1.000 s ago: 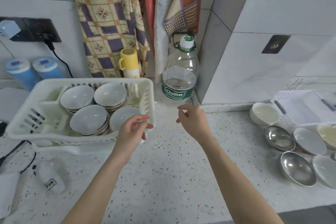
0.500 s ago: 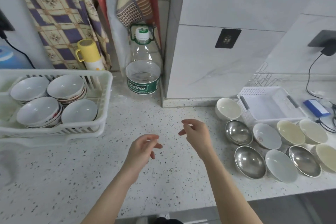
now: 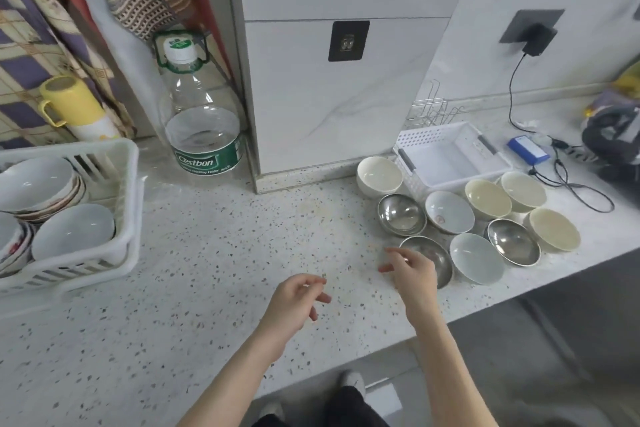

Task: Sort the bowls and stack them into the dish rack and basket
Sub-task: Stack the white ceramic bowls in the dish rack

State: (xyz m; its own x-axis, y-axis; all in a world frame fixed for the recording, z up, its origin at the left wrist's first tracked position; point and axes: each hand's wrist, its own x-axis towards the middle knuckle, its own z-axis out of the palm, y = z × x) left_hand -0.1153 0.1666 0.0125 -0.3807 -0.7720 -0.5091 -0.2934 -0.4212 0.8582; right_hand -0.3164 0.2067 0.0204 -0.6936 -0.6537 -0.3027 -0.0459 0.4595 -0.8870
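My right hand (image 3: 414,276) hovers, fingers loosely spread and holding nothing, over the nearest steel bowl (image 3: 433,262) at the counter's front edge; my left hand (image 3: 294,298) hangs loosely curled and bare. I judge the steel light, stiff and slick, so I'd pinch its rim; the ceramic bowl (image 3: 476,258) beside it would chip.

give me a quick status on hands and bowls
Both hands empty, left hand and right hand over the counter. Right at the near steel bowl. Loose bowls beside the empty white basket. Path clear.
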